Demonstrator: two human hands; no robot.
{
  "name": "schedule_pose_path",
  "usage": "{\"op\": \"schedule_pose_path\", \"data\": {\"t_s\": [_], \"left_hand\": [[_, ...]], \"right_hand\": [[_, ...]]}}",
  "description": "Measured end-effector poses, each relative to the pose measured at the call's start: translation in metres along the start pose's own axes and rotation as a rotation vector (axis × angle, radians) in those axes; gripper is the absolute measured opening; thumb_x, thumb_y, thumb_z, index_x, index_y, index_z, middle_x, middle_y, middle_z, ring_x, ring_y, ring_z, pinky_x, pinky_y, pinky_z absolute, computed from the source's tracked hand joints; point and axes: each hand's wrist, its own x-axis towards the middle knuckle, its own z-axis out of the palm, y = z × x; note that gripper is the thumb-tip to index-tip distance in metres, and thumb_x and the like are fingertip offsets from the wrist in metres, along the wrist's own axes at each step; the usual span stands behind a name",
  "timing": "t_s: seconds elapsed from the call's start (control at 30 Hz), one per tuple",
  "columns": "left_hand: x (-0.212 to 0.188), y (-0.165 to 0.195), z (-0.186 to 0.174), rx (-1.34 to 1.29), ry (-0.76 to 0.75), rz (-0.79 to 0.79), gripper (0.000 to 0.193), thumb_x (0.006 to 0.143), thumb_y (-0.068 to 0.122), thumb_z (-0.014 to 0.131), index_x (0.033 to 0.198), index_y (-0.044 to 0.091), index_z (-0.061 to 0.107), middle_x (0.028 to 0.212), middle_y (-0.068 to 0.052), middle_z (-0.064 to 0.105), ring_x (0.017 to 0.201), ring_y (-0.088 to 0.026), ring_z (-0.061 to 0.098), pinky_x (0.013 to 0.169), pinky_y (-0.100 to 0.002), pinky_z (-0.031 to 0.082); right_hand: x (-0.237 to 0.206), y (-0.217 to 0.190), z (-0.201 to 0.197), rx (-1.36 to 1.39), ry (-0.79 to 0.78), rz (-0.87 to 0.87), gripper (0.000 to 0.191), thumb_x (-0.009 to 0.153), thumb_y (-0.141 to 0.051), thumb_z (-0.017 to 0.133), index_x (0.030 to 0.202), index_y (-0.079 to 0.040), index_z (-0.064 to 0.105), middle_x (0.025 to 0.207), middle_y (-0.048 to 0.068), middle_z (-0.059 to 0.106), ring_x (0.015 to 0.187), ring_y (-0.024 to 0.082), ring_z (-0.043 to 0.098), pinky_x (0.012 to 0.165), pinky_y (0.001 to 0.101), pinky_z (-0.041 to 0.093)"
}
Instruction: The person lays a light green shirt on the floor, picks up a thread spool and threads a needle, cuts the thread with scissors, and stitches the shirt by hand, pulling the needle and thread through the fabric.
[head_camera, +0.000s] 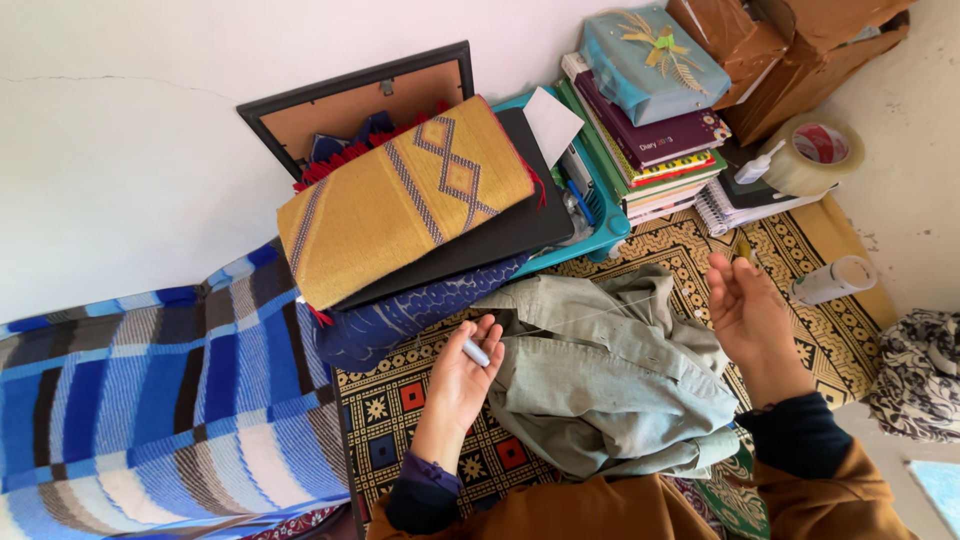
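Grey-green shirt (600, 380) between both hands (465, 375)

A shirt (600, 380) lies on the mat (400, 410), with stacked books (660, 150) behind it.

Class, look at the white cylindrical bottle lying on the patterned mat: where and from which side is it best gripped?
Probably around the middle of the white cylindrical bottle, from above. It lies on its side on the patterned mat, its round length exposed, clear of the right hand.
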Motion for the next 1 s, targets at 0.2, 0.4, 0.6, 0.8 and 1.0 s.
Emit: {"op": "schedule_pose_path", "data": {"t_s": [0.2,0.4,0.6,0.8,1.0], "left_hand": [[-0.005,-0.005,-0.004,0.371,-0.036,0.139,0.016,0.097,0.007,0.061,0.112,0.003,0.059,0.120,-0.015,0.066,0.110,-0.025,0.069,0.100,-0.038,0.056],[-0.016,0.000,0.011,0.650,0.053,0.150,0.020,0.099,0.020,0.057,0.114,0.006,0.058,0.119,-0.013,0.073,0.107,-0.019,0.071,0.092,-0.035,0.058],[-0.020,0.000,0.016,0.717,0.032,0.147,0.013,0.096,0.019,0.059,0.107,0.014,0.053,0.110,-0.012,0.076,0.089,-0.014,0.068,0.074,-0.029,0.052],[-0.020,-0.003,0.016,0.814,0.000,0.146,0.010,0.099,0.023,0.058,0.102,0.015,0.054,0.109,-0.010,0.076,0.086,-0.012,0.067,0.072,-0.027,0.051],[-0.025,0.000,0.024,0.829,-0.035,0.153,0.007,0.099,0.021,0.058,0.101,0.015,0.054,0.111,-0.011,0.077,0.084,-0.011,0.065,0.071,-0.027,0.049]], "right_hand": [[-0.008,0.013,-0.008,-0.085,0.082,0.046,0.012,0.109,-0.018,0.053,0.112,-0.009,0.059,0.111,0.008,0.074,0.095,0.015,0.073,0.081,0.0250,0.060],[-0.017,0.022,-0.012,-0.237,0.053,0.062,0.014,0.109,-0.019,0.054,0.112,-0.006,0.058,0.112,0.014,0.072,0.095,0.018,0.072,0.082,0.0282,0.059],[-0.018,0.024,-0.020,-0.435,0.038,0.150,0.016,0.106,-0.017,0.052,0.110,-0.003,0.058,0.107,0.015,0.074,0.089,0.019,0.072,0.077,0.0290,0.060],[-0.021,0.023,-0.021,-0.798,0.047,0.152,0.023,0.101,-0.019,0.059,0.115,-0.002,0.065,0.100,0.013,0.071,0.068,0.019,0.069,0.058,0.0315,0.057],[-0.030,-0.004,-0.044,-1.271,0.286,-0.054,0.028,0.098,-0.030,0.065,0.112,-0.008,0.073,0.088,0.015,0.075,0.066,0.025,0.072,0.062,0.0365,0.055]]}}
